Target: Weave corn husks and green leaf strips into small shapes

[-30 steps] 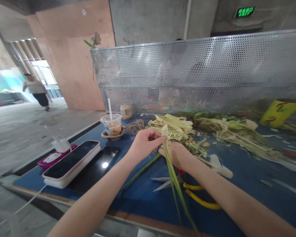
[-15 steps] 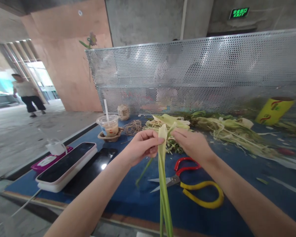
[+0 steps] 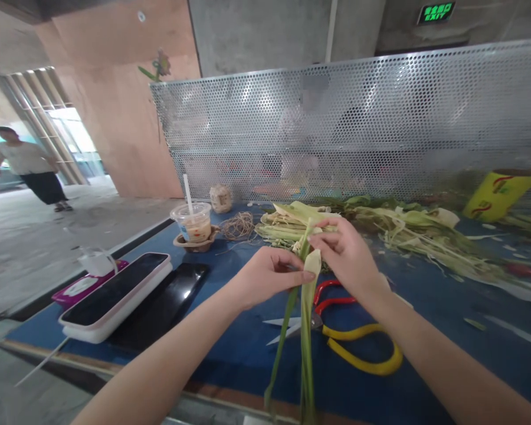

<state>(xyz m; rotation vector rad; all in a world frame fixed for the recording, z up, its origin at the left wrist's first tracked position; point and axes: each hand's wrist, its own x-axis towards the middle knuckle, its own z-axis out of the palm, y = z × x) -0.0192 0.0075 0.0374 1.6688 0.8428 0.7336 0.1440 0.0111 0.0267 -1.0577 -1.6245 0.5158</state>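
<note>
head camera: worn on the person's head | faces forward and slightly down over the blue tabletop (image 3: 243,348) | near: left hand (image 3: 268,274) and right hand (image 3: 347,254) around mid-frame | farther: perforated screen (image 3: 265,124) | wide field: floor (image 3: 101,206) at left edge, exit sign (image 3: 436,13) upper right

Scissors (image 3: 336,335): one pair. Hands (image 3: 265,274): two, beyond the scissors. Phones (image 3: 119,292): two, left of the scissors. Cup (image 3: 197,229): one, with one straw (image 3: 187,195), beyond and left of the scissors. Yellow tube (image 3: 498,198): one, right of the scissors. Leaves (image 3: 307,348): overlapping; count not determinable.
</note>
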